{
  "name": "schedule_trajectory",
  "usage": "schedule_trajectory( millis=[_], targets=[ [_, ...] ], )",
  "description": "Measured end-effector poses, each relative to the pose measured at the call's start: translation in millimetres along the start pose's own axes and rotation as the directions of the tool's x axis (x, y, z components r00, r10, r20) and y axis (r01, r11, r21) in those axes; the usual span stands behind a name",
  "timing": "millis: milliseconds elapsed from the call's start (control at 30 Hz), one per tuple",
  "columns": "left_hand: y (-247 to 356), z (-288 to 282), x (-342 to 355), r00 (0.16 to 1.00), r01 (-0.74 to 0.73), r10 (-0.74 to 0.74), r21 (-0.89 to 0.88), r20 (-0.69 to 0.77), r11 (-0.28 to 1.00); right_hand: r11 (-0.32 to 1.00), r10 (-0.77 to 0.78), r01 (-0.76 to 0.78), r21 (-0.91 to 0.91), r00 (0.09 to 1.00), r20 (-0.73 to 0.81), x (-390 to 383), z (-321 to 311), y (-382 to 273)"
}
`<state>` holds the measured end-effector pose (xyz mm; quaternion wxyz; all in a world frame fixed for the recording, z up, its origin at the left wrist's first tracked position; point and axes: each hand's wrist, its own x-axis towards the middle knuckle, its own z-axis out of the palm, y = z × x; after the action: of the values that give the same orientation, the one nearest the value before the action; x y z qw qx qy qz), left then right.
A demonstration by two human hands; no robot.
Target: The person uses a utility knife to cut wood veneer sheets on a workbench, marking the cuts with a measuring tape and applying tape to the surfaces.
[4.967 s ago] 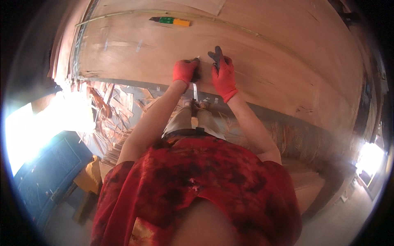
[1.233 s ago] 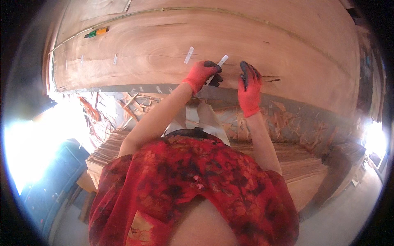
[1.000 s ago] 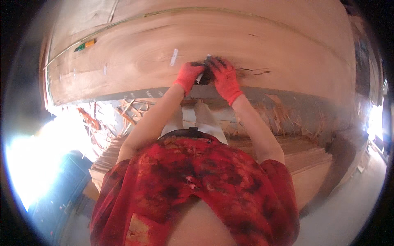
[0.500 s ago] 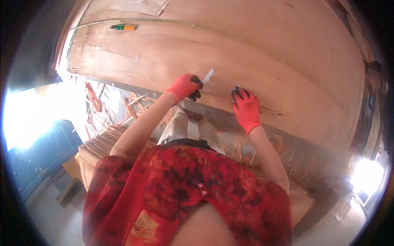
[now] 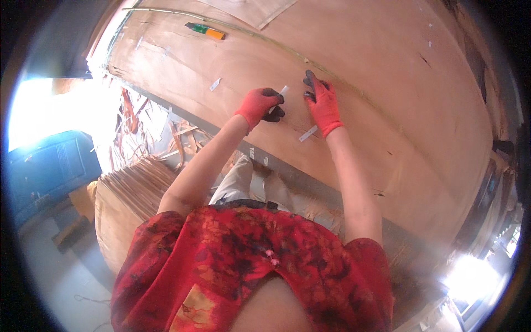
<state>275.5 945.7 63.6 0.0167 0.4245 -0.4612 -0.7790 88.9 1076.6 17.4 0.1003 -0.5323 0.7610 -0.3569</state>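
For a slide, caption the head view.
Red-gloved left hand holding a narrow white strip over a broad brown wooden sheet, red-gloved right hand nearby.

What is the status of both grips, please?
Left grip pinching white strip. Right grip open. Another strip lies on wood sheet; cutter lies beyond.

My own left hand (image 5: 262, 106) covers the lower part of the white strip (image 5: 285, 89) between its fingertips. I can't tell whether the fingers of my right hand (image 5: 323, 104) touch the wooden sheet (image 5: 365, 149), or whether that wrist covers the end of a second strip (image 5: 308, 133) below them. Beyond my fingertips, the upper edge cuts off a paler panel (image 5: 257, 10). Left of my fingers, a pale mark (image 5: 166, 53) is too faint to read; far right, a white speck (image 5: 430, 43) is too small.
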Motion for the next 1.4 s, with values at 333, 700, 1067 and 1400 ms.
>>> schedule_trajectory(
  millis=[333,700,1067,1400],
  targets=[
    [4,8,83,0.999,-0.027,0.028,0.015,-0.031,1.000,0.998,0.066,-0.066,0.009,0.997,0.032,10,-5,-15],
    [0,9,43,0.994,-0.026,0.016,-0.095,-0.106,0.995,0.915,-0.102,0.170,-0.366,0.975,0.197,10,16,-22],
    [45,-180,-7,0.950,-0.100,0.157,0.214,-0.270,0.972,0.926,-0.121,0.202,-0.319,0.959,0.256,18,15,-19],
    [44,-131,19,0.977,-0.111,0.126,0.094,-0.170,0.989,0.996,-0.080,0.079,0.035,0.997,0.008,81,55,-88]
  ],
)
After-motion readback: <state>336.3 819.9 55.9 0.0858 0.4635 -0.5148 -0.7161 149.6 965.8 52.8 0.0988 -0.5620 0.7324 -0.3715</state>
